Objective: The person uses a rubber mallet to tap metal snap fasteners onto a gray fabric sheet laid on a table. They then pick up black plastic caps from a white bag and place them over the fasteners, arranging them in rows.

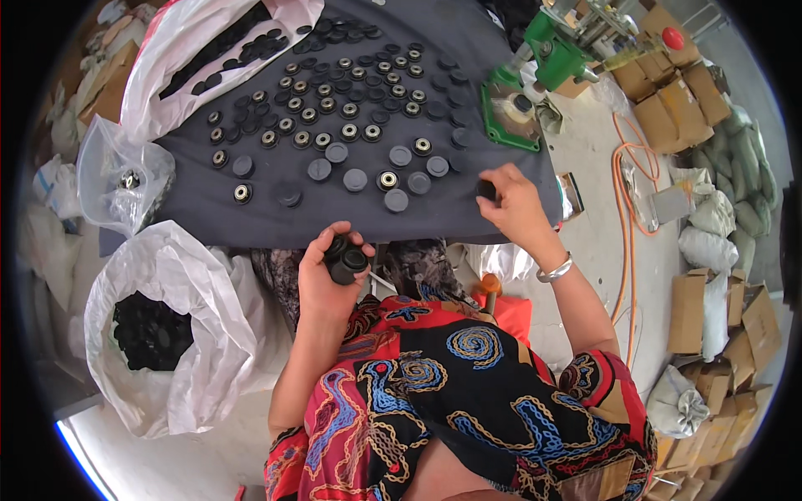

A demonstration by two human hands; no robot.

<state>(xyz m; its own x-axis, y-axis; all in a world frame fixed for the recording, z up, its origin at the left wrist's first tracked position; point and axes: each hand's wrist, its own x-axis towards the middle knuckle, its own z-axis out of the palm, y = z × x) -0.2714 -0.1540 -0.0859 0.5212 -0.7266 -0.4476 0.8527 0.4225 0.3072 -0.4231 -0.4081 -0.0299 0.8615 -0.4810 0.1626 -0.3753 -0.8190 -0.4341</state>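
Note:
My left hand (322, 288), just off the table's near edge, is curled around several black round caps (346, 259). Over the table's right part, my right hand (522, 213) pinches one black round disc (485, 191) between thumb and fingers. Rows of black round pieces with metal bearings (372, 132) in their middles cover the dark cloth of the table (326, 219). Among them lie plain black caps (355, 179), most of them flat side up. A single bearing piece (388, 180) sits between caps near the front.
A green hand press (511, 108) stands at the table's right corner. On the left are a clear bag of bearings (125, 179), an open white sack of black pieces (171, 376) and another white bag (159, 92) on the table. An orange hose (622, 192), cartons (689, 313) and sacks (710, 242) occupy the floor at right.

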